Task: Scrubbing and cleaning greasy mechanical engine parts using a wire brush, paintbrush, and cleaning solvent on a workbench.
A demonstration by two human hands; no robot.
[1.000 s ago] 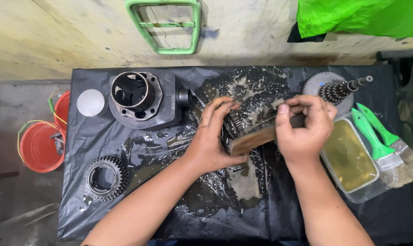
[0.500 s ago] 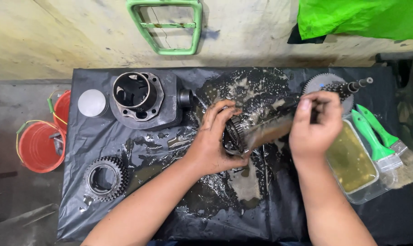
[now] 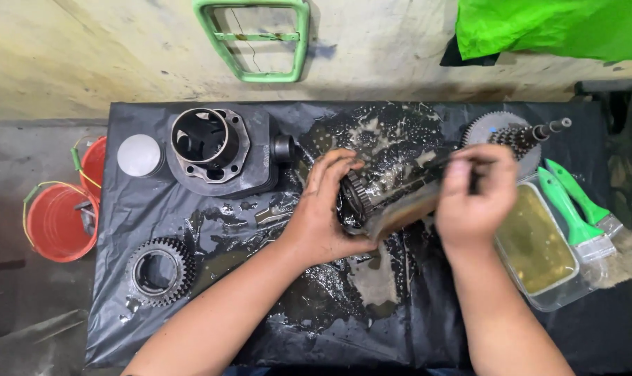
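— How are your 2 hands set?
— Your left hand [image 3: 324,209] is curled, fingers wrapped round, forearm running in from lower left. Your right hand [image 3: 475,196] is closed in a fist-like grip, knuckles up, forearm rising from the bottom edge.

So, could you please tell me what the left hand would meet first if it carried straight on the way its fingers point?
The left hand points up and right, already gripping the toothed gear part. Beyond that, probably the geared shaft at the sheet's far right corner, though height is unclear.
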